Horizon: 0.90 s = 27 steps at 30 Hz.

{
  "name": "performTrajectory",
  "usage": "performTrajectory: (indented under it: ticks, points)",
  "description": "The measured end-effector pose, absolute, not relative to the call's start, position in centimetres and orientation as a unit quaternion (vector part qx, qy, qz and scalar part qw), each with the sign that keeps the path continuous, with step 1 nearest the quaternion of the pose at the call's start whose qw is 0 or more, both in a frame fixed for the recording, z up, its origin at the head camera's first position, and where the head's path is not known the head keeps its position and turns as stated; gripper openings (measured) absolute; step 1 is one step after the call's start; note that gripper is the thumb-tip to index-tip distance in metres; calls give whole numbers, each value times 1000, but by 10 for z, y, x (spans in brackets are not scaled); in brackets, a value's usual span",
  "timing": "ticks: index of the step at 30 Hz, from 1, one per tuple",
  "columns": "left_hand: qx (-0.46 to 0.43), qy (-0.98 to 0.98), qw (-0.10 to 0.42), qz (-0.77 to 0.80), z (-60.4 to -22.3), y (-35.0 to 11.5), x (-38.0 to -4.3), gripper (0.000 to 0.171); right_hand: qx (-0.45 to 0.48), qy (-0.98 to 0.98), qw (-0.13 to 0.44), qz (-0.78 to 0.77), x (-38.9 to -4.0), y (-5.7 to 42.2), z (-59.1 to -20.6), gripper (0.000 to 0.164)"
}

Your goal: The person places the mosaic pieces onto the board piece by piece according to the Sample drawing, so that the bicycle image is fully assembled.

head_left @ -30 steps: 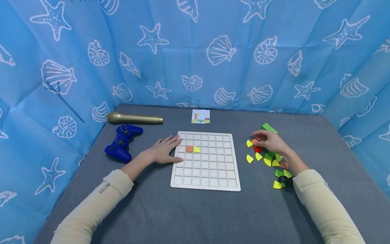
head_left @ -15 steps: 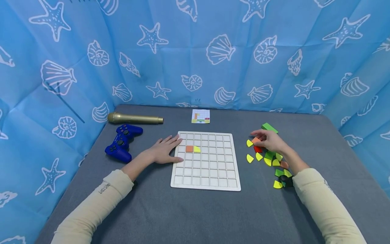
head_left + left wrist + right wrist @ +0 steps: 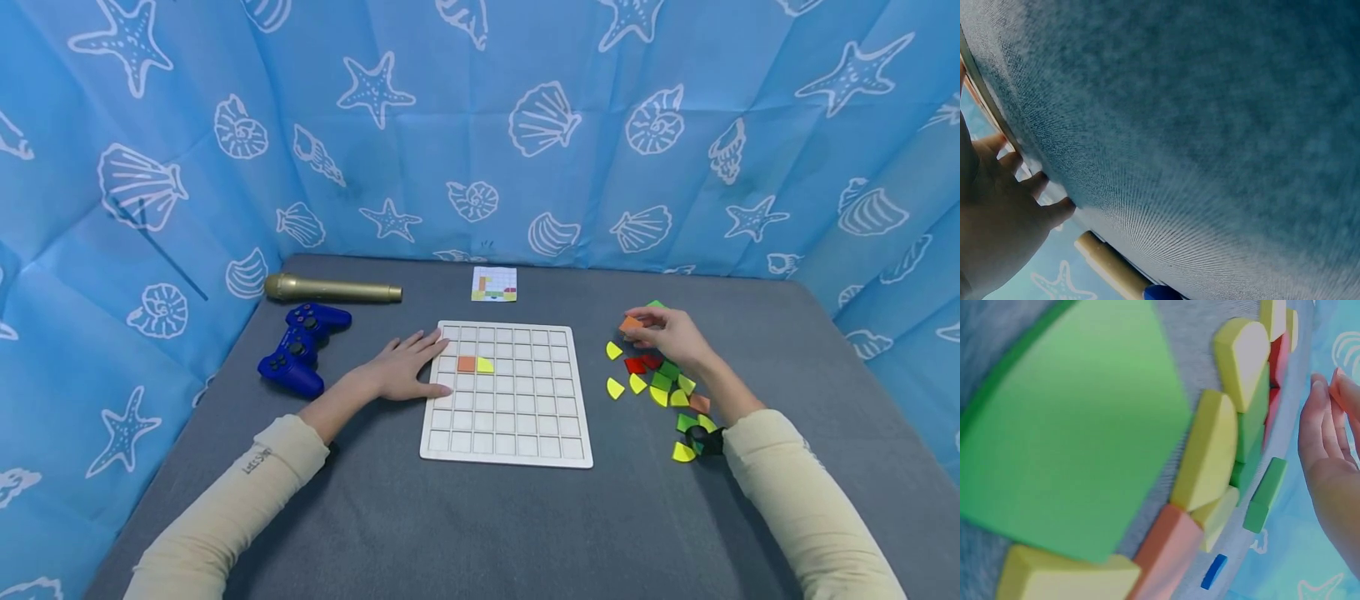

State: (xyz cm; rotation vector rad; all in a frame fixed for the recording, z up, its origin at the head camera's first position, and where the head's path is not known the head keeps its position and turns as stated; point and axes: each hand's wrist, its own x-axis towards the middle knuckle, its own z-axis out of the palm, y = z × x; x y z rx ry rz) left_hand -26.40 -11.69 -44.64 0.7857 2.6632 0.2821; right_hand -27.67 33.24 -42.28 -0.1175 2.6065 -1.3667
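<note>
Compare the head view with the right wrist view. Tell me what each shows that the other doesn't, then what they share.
Only the head view: the left hand resting on the edge of the white grid board, the printed card, the blue game controller and the gold microphone.

Only the right wrist view: a small blue piece on the table.

Both: the right hand pinching an orange piece, loose yellow pieces, green pieces and red pieces, and the blue curtain.
</note>
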Motion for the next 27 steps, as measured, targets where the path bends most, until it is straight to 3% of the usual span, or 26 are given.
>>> performTrajectory:
  ticks: [12, 27]
  points:
    - [285, 938, 166, 109, -443, -117, -261, 91, -39, 866, 132, -481, -268, 316, -412, 51]
    - [285, 938, 169, 106, -444, -117, -262, 91, -61, 828, 198, -521, -259, 270, -414, 40]
